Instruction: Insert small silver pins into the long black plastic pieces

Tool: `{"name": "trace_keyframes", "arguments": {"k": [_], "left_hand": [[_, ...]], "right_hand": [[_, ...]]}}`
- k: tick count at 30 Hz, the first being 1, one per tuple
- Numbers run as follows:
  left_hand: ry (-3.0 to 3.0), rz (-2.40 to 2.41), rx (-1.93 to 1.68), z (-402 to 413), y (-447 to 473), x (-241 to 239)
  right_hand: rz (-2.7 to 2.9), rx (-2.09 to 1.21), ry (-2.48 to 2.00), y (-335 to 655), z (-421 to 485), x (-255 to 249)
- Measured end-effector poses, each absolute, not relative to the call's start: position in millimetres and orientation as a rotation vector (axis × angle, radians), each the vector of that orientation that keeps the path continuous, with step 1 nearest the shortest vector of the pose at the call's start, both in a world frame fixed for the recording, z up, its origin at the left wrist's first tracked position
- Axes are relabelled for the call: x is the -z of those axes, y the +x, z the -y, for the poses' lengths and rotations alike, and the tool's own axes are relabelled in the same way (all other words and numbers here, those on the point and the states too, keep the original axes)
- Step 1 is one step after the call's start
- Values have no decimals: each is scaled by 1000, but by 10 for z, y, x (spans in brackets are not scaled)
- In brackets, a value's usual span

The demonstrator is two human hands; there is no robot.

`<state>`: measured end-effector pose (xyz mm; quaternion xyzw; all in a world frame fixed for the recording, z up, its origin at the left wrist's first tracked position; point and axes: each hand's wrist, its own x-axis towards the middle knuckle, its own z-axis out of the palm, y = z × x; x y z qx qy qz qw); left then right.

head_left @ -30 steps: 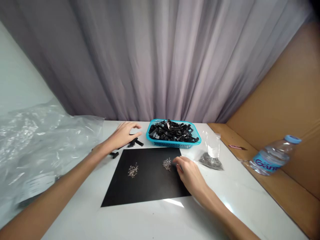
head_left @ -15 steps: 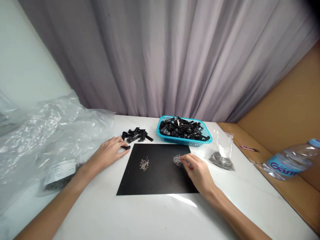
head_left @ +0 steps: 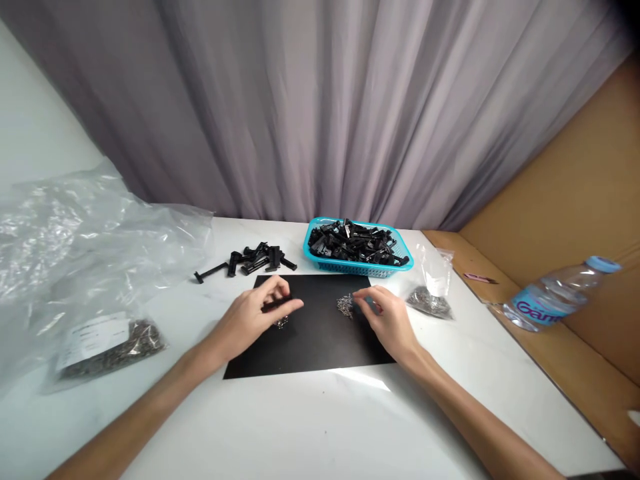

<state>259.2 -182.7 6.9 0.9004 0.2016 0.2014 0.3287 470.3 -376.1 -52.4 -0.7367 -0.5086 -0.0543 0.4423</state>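
Observation:
Over the left side of the black mat (head_left: 315, 347), my left hand (head_left: 255, 317) is closed around a black plastic part (head_left: 274, 305), mostly hidden by the fingers. Just below that hand, a small pile of shiny metal pieces (head_left: 283, 323) shows in part. My right hand (head_left: 387, 320) has its thumb and forefinger close together at the edge of a second pile of small silver metal pieces (head_left: 344, 306). Whatever is between those fingertips is too small to make out. Several loose black plastic parts (head_left: 257, 259) lie on the table behind the mat's left corner.
A blue basket (head_left: 357, 268) full of black parts stands behind the mat. Clear bags of small metal pieces lie at right (head_left: 431, 303) and left (head_left: 115, 347), beside crumpled plastic sheeting (head_left: 100, 240). A water bottle (head_left: 560, 293) stands on the wooden ledge at right.
My left hand has moved right, from the table beside the loose parts to over the mat, carrying a black part. My right hand stays by the right pile. The view has shifted slightly.

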Motion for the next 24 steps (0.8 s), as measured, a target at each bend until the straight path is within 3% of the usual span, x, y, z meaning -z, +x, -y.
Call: {"name": "trace_keyframes", "arguments": {"k": [12, 24], "left_hand": [[2136, -327, -234, 2176, 2718, 258], [1870, -259, -193, 2237, 2709, 304]], "right_hand": [[1275, -132, -1640, 4463, 3748, 413], [1023, -455, -1582, 4461, 3737, 441]]}}
